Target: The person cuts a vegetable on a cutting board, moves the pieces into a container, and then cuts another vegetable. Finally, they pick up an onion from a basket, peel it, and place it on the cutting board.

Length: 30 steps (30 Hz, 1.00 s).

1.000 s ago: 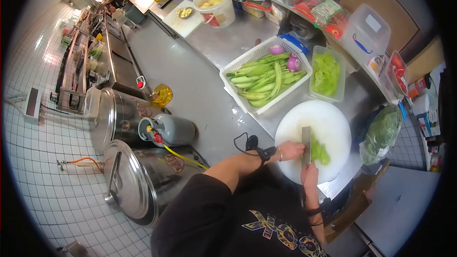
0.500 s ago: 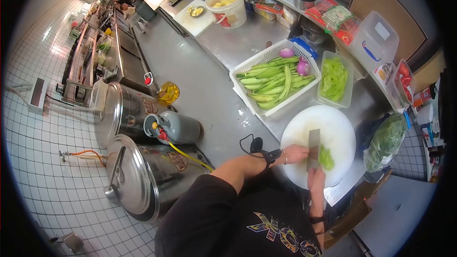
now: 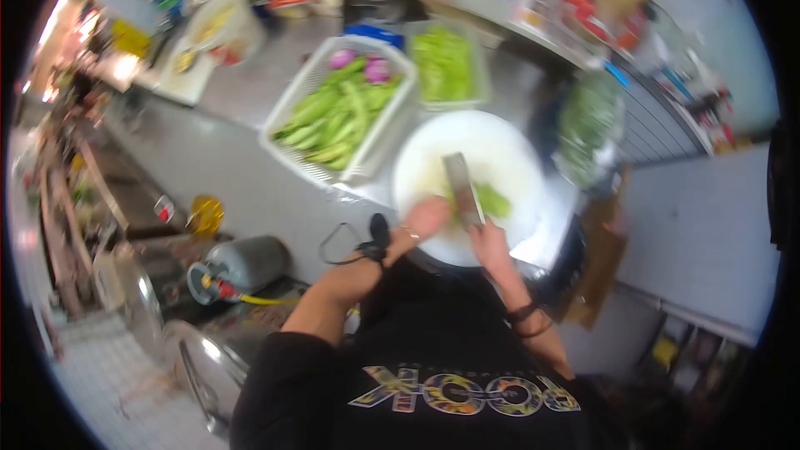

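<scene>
A cleaver (image 3: 462, 187) stands over the round white cutting board (image 3: 517, 158), its handle in the closed grip of my right hand (image 3: 490, 243). Cut light-green vegetable pieces (image 3: 494, 202) lie against the blade's right side. My left hand (image 3: 427, 217) is on the board just left of the blade, its fingers curled together. Blur and the blade hide what, if anything, those fingers grip. Behind the board are a white basket (image 3: 273, 135) of long green vegetables (image 3: 337, 117) with purple onions (image 3: 377, 71), and a clear tub (image 3: 481, 87) of light-green slices (image 3: 442, 64).
A bagged green vegetable (image 3: 590, 121) lies right of the board, above a cardboard box (image 3: 596, 271). Left of the counter stand a gas cylinder (image 3: 250, 262) and large metal pots (image 3: 204, 358). A white bucket (image 3: 242, 29) sits at the back left.
The view has swung to the right, so the counter and board appear further left, and the picture is blurrier. The cleaver's blade is more tilted. My right hand still holds it.
</scene>
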Each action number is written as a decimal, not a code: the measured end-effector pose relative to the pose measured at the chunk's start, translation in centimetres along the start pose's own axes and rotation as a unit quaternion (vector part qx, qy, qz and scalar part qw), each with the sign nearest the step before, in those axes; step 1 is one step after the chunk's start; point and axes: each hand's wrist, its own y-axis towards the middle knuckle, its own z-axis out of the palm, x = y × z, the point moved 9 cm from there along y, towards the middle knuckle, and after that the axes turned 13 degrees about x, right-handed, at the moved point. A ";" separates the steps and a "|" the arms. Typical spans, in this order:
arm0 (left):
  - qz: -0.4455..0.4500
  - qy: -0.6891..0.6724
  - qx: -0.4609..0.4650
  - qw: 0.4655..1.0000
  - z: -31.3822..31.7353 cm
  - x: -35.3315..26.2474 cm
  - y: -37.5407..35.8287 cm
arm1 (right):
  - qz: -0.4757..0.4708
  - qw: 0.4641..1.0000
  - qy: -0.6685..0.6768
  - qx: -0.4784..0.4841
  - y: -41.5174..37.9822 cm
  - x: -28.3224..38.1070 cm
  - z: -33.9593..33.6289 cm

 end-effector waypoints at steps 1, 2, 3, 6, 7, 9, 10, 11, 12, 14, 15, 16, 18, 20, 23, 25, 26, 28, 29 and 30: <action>0.014 -0.009 -0.023 1.000 -2.4 -0.6 0.5 | 0.026 0.999 0.000 -0.020 -1.0 -0.3 -1.1; 0.020 -0.012 -0.046 0.999 -4.7 -1.2 1.3 | 0.011 0.997 0.037 -0.067 -1.9 0.2 -2.4; 0.033 -0.022 -0.044 0.998 -5.4 -1.8 2.4 | -0.010 0.991 0.072 -0.112 -2.8 0.4 -3.6; -0.042 -0.042 -0.089 0.994 -7.8 -0.3 4.6 | -0.011 0.975 0.143 -0.171 -3.9 -0.9 -5.2; -0.040 -0.055 -0.082 0.994 -7.9 -0.5 6.0 | -0.004 0.968 0.175 -0.182 -4.2 -1.6 -5.4; -0.038 -0.067 -0.077 0.994 -7.3 -0.8 9.0 | 0.026 0.961 0.196 -0.192 -4.9 -2.6 -6.0; -0.020 -0.068 -0.052 0.996 -5.7 -1.1 10.6 | 0.055 0.954 0.215 -0.200 -5.3 -3.4 -6.3; -0.003 -0.068 -0.027 0.997 -4.0 -1.6 11.9 | 0.049 0.950 0.214 -0.223 -5.8 -3.6 -6.8; -0.009 -0.044 0.041 0.998 -1.6 -2.2 13.3 | 0.035 0.950 0.190 -0.244 -6.6 -2.9 -7.7; -0.046 -0.002 0.156 0.987 2.0 -2.3 14.9 | -0.019 0.947 0.161 -0.279 -7.5 -1.8 -8.9; -0.091 0.038 0.220 0.971 1.8 -3.0 15.2 | 0.018 0.947 0.146 -0.284 -7.4 -2.5 -8.9; -0.093 0.031 0.206 0.974 0.8 -3.3 15.4 | 0.026 0.956 0.142 -0.256 -6.6 -4.2 -8.5; -0.092 0.031 0.281 0.955 2.1 -3.2 16.1 | 0.011 0.936 0.238 -0.260 -5.6 -7.5 -7.5; -0.083 0.048 0.332 0.938 2.0 -3.5 16.6 | -0.053 0.932 0.239 -0.267 -6.0 -5.2 -7.8; -0.116 0.028 0.256 0.959 2.7 -1.9 17.1 | -0.005 0.923 0.315 -0.221 -5.4 -6.2 -6.9; -0.188 -0.049 0.212 0.958 1.5 0.5 17.0 | 0.007 0.930 0.310 -0.198 -4.8 -5.3 -6.9; -0.246 -0.122 0.178 0.945 1.1 1.9 16.4 | 0.000 0.927 0.314 -0.206 -5.0 -4.7 -6.5; -0.290 -0.202 0.090 0.931 -1.6 4.7 15.2 | -0.005 0.925 0.318 -0.210 -4.8 -4.1 -6.3; -0.324 -0.278 0.004 0.904 -3.4 6.5 13.8 | 0.003 0.933 0.313 -0.178 -4.2 -4.2 -5.6; -0.324 -0.287 -0.022 0.901 -5.4 7.7 12.5 | 0.010 0.940 0.307 -0.146 -3.5 -4.1 -4.8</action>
